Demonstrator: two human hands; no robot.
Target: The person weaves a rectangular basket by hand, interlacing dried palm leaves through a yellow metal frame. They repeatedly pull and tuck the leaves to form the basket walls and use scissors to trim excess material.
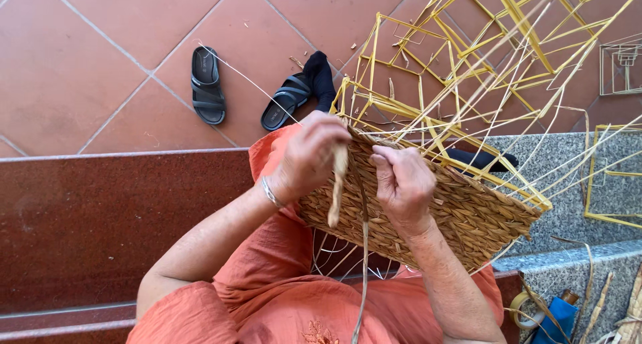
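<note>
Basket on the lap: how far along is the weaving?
Done: the woven basket wall nearest the person is tightly filled with brown fibre. In hand: the left hand pinches a fibre strand at the basket's edge, and the right hand presses on the weave. Left: the yellow frame beyond stands bare, unwoven.

At mid-frame both hands work on a woven basket point(461, 213) resting on the lap of a person in orange clothes. The left hand point(309, 158) pinches a flat straw strand point(338, 187) at the basket's near edge; the right hand point(403, 187) presses on the weave just beside it. Yellow frame wires point(455, 70) rise from the basket toward the upper right. Two black sandals point(207, 84) lie on the red tile floor point(100, 50), upper left.
</note>
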